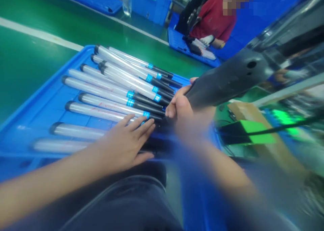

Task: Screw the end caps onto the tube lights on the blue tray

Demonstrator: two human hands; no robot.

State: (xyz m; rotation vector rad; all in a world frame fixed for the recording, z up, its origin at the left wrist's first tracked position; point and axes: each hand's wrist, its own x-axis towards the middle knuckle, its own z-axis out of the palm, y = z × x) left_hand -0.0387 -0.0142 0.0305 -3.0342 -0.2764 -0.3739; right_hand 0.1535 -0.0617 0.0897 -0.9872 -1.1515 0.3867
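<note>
Several clear tubes (96,84) with black caps, black handles and blue labels lie side by side in a blue tray (35,106). My left hand (129,140) is over the nearest tubes, palm down, fingers spread, near their black handles. At the tray's right edge, my right hand (186,111) is wrapped round a thick dark grey cylinder (222,79), which slants up to the right. The lower part of my right hand and forearm is blurred.
A person in a red top (215,18) with a gloved hand is at a second blue tray (177,42) holding similar tubes. A bottle (127,1) stands at the top. Right of my tray are a black and green box (245,132) and cardboard (273,150).
</note>
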